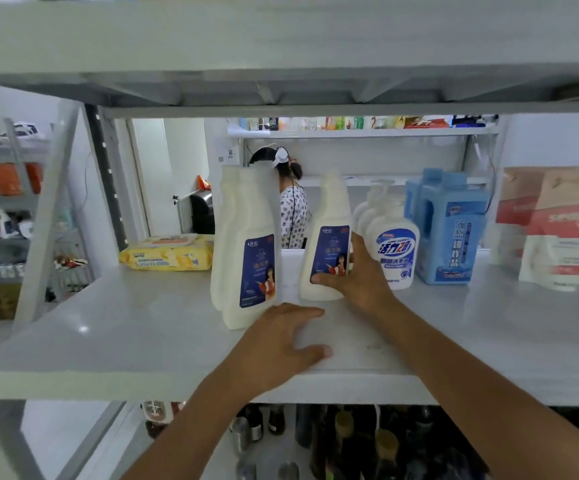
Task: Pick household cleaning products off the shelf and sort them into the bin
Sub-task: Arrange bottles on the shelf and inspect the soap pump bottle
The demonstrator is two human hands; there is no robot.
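A white cleaner bottle [326, 216] with a dark blue label stands upright mid-shelf. My right hand [357, 271] wraps round its lower half, thumb across the label. Just left of it stand more of the same white bottles [246, 251] in a tight row. My left hand [281, 341] hovers over the white shelf board [125, 327] near its front edge, fingers spread and relaxed, holding nothing. No bin is in view.
Right of the held bottle stand white pump bottles [397, 247], blue jugs [449, 230] and red-and-white pouches [565, 230]. A yellow wipes pack [166, 254] lies at the left. A shelf board hangs close overhead. Dark bottles [350, 441] fill the shelf below. A person [291, 202] stands beyond.
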